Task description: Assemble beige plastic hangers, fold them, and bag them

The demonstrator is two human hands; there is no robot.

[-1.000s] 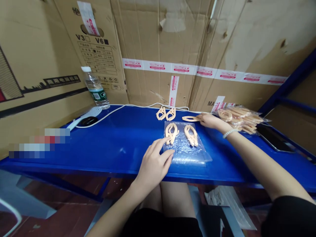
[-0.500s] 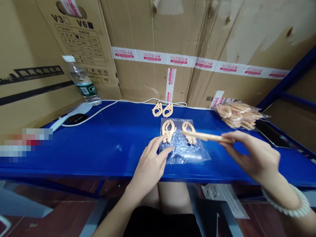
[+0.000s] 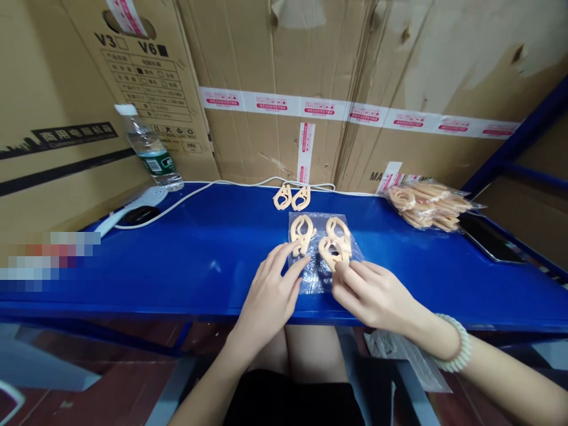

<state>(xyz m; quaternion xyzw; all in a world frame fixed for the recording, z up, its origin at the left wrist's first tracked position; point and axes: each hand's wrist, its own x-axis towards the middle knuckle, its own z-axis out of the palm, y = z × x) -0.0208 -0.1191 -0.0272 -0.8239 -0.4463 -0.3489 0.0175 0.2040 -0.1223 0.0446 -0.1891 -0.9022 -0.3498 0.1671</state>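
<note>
My right hand [image 3: 377, 296] pinches the lower end of a peach-coloured folding clothes hanger [image 3: 325, 253], folded into a compact loop. That hanger is over a clear plastic bag [image 3: 314, 281] lying flat on the blue table, and partly covers another folded hanger [image 3: 332, 226]. At the bag's left side lies a similar hanger [image 3: 294, 231]. My left hand [image 3: 271, 290] rests there with fingers stretched and thumb apart, its fingertips at that hanger's lower end. Whether the two hangers at the bag are inside it or on top, I cannot tell.
Two folded hangers [image 3: 300, 199] lie behind the bag, near a white cable [image 3: 248, 184]. At back right are a bagged pile of hangers [image 3: 430, 204] and a phone [image 3: 490, 236]. A water bottle [image 3: 153, 151] stands at back left. Cardboard boxes [image 3: 266, 47] wall the table's back.
My right hand has moved left and down, bringing the hanger from the right over the bag, with its loop turned into view. My left hand has hardly moved.
</note>
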